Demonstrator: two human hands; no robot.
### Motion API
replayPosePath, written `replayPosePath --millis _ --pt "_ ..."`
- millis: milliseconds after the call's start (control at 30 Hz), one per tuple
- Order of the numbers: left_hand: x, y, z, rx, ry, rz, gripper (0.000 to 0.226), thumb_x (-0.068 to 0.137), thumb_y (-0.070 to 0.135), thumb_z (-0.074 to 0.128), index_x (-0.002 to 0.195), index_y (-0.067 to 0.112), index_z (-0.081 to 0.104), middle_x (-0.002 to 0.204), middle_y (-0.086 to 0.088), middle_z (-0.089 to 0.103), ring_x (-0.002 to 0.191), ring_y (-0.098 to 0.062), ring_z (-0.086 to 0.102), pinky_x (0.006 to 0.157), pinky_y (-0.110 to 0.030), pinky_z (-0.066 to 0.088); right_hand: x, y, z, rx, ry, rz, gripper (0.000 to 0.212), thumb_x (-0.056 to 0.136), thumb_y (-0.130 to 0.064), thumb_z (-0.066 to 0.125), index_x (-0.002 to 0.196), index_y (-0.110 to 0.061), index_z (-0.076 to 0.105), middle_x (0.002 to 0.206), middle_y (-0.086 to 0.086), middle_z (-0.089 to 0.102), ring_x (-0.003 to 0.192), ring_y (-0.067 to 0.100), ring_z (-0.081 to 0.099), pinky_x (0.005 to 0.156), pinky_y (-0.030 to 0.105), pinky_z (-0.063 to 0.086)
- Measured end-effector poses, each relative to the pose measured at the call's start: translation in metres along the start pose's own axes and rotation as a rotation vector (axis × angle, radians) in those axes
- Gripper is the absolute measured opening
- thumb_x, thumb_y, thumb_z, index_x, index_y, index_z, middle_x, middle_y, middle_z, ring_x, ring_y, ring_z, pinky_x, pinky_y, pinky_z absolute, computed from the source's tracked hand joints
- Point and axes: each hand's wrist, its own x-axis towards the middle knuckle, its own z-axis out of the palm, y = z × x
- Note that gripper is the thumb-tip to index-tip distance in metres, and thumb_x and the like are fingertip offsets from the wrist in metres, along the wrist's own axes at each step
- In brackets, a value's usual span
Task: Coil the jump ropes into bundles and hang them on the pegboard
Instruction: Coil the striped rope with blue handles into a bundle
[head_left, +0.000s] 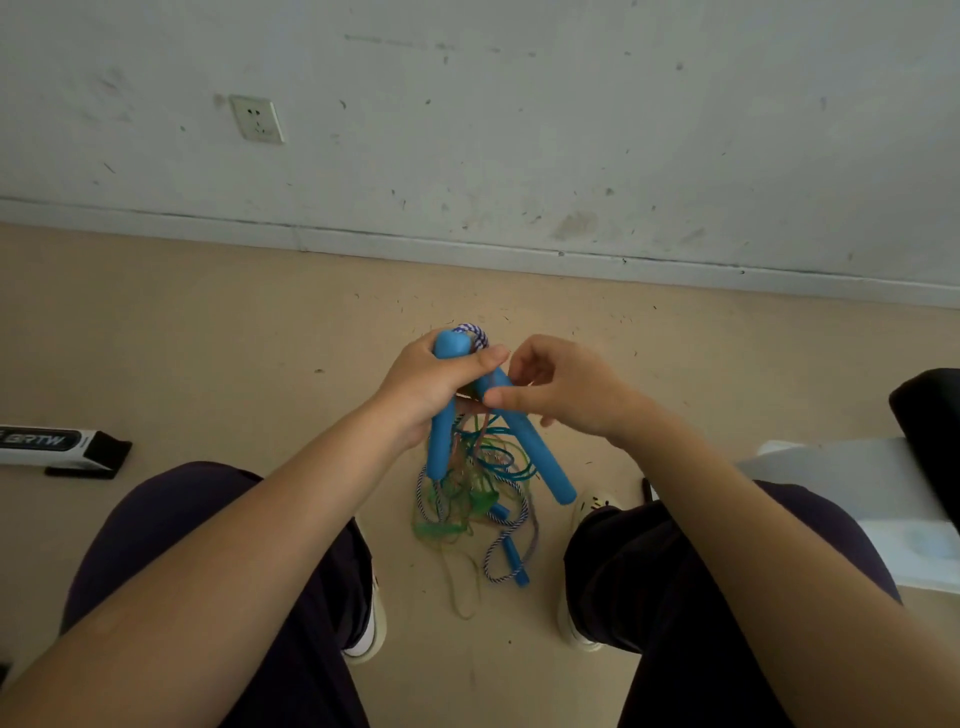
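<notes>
I see the left hand gripping two blue foam jump-rope handles above a tangled rope pile on the floor between the shoes. The right hand hovers beside the handles, fingers curled, thumb touching one. Far left lies a box reading "BRTW".

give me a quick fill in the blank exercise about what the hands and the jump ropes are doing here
1. The left hand grips two ____ handles.
2. The tangled ropes lie on the ____ between the person's feet.
3. The right hand touches the handle that slants toward the person's ____ side.
4. A power socket sits on the ____.

Missing words: blue; floor; right; wall
</notes>
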Motion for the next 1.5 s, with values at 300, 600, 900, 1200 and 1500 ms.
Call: replayPosePath --millis 300,600,900,1200,1500 --pt "0.002 0.005 -0.007 -0.066 -0.078 0.001 0.042 0.079 0.006 0.079 0.114 -0.002 0.058 0.106 -0.019 0.071 0.086 -0.027 0.074 0.074 -0.036 0.061 0.002 -0.005 -0.003 0.095 0.098 -0.042 0.012 0.087 -0.014 0.067 0.095 -0.021 0.062 0.095 0.003 0.071 0.086 0.023 0.069 0.078 0.036 0.054" --pt "0.004 0.004 -0.007 -0.053 -0.071 0.057 0.042 0.075 0.002 0.082 0.112 0.005 0.060 0.098 -0.012 0.073 0.089 -0.027 0.074 0.076 -0.037 0.061 0.004 -0.003 -0.001 0.116 0.132 0.007 0.010 0.097 -0.015 0.052 0.096 -0.012 0.061 0.085 0.002 0.065 0.073 0.011 0.057 0.068 0.029 0.050" --pt "0.003 0.005 -0.011 -0.028 -0.009 0.069 0.034 0.078 0.002 0.081 0.107 0.006 0.063 0.097 -0.013 0.075 0.086 -0.026 0.075 0.072 -0.032 0.061 0.001 0.002 -0.006 0.090 -0.009 0.008 0.021 0.091 -0.033 0.068 0.106 -0.023 0.058 0.082 0.005 0.074 0.062 0.011 0.065 0.065 0.030 0.058" --pt "0.003 0.010 -0.015 0.060 -0.044 0.063 0.026 0.086 0.003 0.072 0.111 0.008 0.070 0.089 -0.015 0.076 0.077 -0.022 0.074 0.068 -0.028 0.059 0.006 0.004 -0.005 0.053 0.156 -0.019 0.027 0.079 -0.029 0.081 0.095 -0.030 0.060 0.070 -0.002 0.068 0.055 0.006 0.062 0.057 0.025 0.048" --pt "0.004 0.009 -0.014 -0.018 -0.047 0.034 0.028 0.083 -0.002 0.075 0.104 0.010 0.060 0.070 0.001 0.073 0.060 -0.021 0.072 0.055 -0.027 0.057 0.002 0.000 -0.006 0.039 0.138 -0.016 0.030 0.080 -0.028 0.081 0.102 -0.023 0.061 0.083 0.011 0.072 0.062 0.012 0.064 0.067 0.038 0.054"
